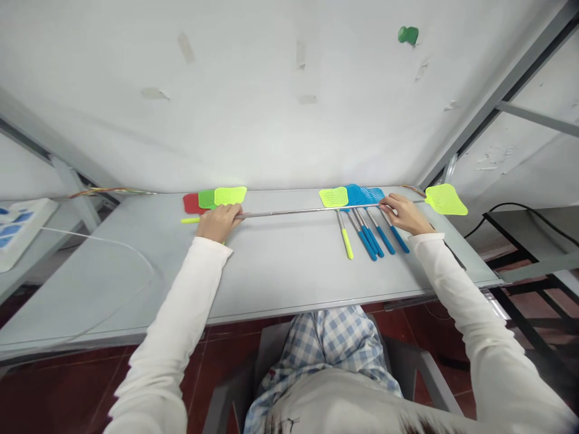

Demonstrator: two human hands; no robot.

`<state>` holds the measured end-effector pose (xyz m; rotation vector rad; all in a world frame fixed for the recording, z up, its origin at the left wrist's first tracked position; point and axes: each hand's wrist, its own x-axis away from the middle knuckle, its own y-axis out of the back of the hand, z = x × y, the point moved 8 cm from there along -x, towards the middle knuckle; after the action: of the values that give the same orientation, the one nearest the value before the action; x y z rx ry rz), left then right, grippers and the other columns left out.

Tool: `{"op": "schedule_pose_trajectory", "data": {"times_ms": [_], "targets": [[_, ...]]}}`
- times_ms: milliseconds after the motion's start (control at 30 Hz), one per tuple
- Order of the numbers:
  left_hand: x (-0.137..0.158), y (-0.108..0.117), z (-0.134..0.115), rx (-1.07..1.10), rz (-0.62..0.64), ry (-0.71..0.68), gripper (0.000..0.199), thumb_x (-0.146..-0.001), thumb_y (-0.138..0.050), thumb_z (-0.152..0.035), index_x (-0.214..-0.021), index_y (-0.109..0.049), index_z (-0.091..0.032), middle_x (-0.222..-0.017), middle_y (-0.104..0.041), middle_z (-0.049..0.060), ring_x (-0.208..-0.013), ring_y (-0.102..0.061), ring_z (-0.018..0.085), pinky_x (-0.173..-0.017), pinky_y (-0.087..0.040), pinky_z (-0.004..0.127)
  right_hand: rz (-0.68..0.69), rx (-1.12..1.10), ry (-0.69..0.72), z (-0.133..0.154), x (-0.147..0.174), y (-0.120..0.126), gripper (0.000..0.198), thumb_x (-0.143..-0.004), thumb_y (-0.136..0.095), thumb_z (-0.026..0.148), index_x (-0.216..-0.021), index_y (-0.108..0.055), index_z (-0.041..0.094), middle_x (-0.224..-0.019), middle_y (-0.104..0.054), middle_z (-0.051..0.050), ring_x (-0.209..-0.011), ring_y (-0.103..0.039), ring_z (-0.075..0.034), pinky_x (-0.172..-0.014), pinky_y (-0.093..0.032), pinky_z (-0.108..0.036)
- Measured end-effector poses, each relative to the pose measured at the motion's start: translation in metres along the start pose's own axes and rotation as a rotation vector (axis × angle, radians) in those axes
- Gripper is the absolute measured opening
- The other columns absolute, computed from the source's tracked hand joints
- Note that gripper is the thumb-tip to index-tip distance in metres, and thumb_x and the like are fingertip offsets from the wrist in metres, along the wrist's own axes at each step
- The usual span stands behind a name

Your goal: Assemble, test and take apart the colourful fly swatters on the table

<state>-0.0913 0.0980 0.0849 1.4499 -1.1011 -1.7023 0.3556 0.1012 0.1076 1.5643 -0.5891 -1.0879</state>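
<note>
A telescopic fly swatter (298, 211) with a long metal shaft is stretched out level across the table between my hands. My left hand (219, 222) is closed around its yellow-green handle end at the left. At the right, my right hand (404, 213) pinches the thin shaft near the yellow-green head (446, 199). Behind my left hand lie a red swatter head (192, 204), a green one (207, 199) and a yellow-green one (230, 195). Several blue swatters (367, 232) and one yellow-green swatter (346, 242) lie beside my right hand, handles toward me.
The grey table (271, 271) meets a white wall (271, 120) at the back. A white cord (131, 247) crosses its left side. Metal frame posts stand at both sides. A white tray with blue pieces (18, 226) sits at far left, a dark stand (525, 235) at right.
</note>
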Motion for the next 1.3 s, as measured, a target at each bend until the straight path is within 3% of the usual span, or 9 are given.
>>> {"op": "schedule_pose_trajectory", "data": {"times_ms": [133, 267, 433, 700, 900, 1133, 1300], "targets": [[0.004, -0.005, -0.011, -0.038, 0.092, -0.003, 0.043, -0.093, -0.034, -0.055, -0.083, -0.060, -0.023, -0.080, -0.066, 0.009, -0.068, -0.057, 0.021, -0.057, -0.025, 0.029, 0.060, 0.064, 0.064, 0.021, -0.005, -0.010, 0.038, -0.098, -0.029, 0.040, -0.103, -0.061, 0.019, -0.093, -0.064, -0.010, -0.087, -0.057, -0.022, -0.073, -0.037, -0.030], [0.002, -0.013, -0.028, -0.058, 0.144, -0.015, 0.044, -0.094, -0.032, -0.052, -0.084, -0.063, -0.023, -0.081, -0.069, 0.010, -0.065, -0.060, 0.020, -0.058, -0.027, 0.028, 0.146, 0.177, 0.022, 0.031, -0.011, -0.025, 0.042, -0.098, -0.026, 0.041, -0.099, -0.062, 0.019, -0.084, -0.067, -0.007, -0.070, -0.056, -0.019, -0.058, -0.024, -0.028], [0.003, -0.022, -0.039, -0.100, 0.201, -0.004, 0.040, -0.095, -0.033, -0.048, -0.087, -0.062, -0.023, -0.074, -0.071, 0.010, -0.064, -0.063, 0.022, -0.057, -0.029, 0.026, 0.176, 0.281, 0.000, 0.039, -0.016, -0.024, 0.042, -0.096, -0.027, 0.039, -0.093, -0.064, 0.020, -0.077, -0.070, -0.007, -0.060, -0.053, -0.018, -0.055, -0.015, -0.029], [-0.008, -0.006, -0.114, -0.054, 0.248, -0.122, 0.040, -0.098, -0.029, -0.045, -0.094, -0.062, -0.022, -0.078, -0.073, 0.011, -0.067, -0.067, 0.021, -0.055, -0.031, 0.026, 0.179, 0.218, 0.064, 0.102, -0.033, -0.023, 0.036, -0.096, -0.031, 0.035, -0.096, -0.063, 0.019, -0.084, -0.072, -0.008, -0.064, -0.057, -0.018, -0.055, -0.014, -0.029], [-0.018, 0.020, -0.132, -0.086, 0.202, -0.141, 0.047, -0.097, -0.027, -0.050, -0.089, -0.063, -0.023, -0.072, -0.071, 0.011, -0.064, -0.067, 0.023, -0.055, -0.032, 0.027, 0.135, 0.199, 0.024, 0.106, -0.023, -0.034, 0.039, -0.098, -0.029, 0.037, -0.095, -0.063, 0.017, -0.077, -0.070, -0.009, -0.064, -0.057, -0.020, -0.056, -0.014, -0.030], [-0.004, 0.002, -0.189, 0.010, 0.304, -0.284, 0.033, -0.097, -0.035, -0.040, -0.104, -0.061, -0.021, -0.083, -0.073, 0.013, -0.071, -0.070, 0.023, -0.057, -0.038, 0.027, 0.192, 0.154, 0.165, 0.155, -0.029, -0.040, 0.038, -0.099, -0.028, 0.036, -0.103, -0.061, 0.017, -0.085, -0.072, -0.010, -0.066, -0.060, -0.019, -0.055, -0.014, -0.030], [0.001, -0.006, -0.183, -0.007, 0.339, -0.255, 0.027, -0.095, -0.041, -0.038, -0.105, -0.059, -0.021, -0.082, -0.073, 0.012, -0.075, -0.070, 0.025, -0.057, -0.039, 0.028, 0.242, 0.138, 0.246, 0.177, -0.038, -0.038, 0.042, -0.101, -0.026, 0.042, -0.107, -0.058, 0.017, -0.087, -0.072, -0.010, -0.069, -0.062, -0.019, -0.056, -0.019, -0.028]]}}
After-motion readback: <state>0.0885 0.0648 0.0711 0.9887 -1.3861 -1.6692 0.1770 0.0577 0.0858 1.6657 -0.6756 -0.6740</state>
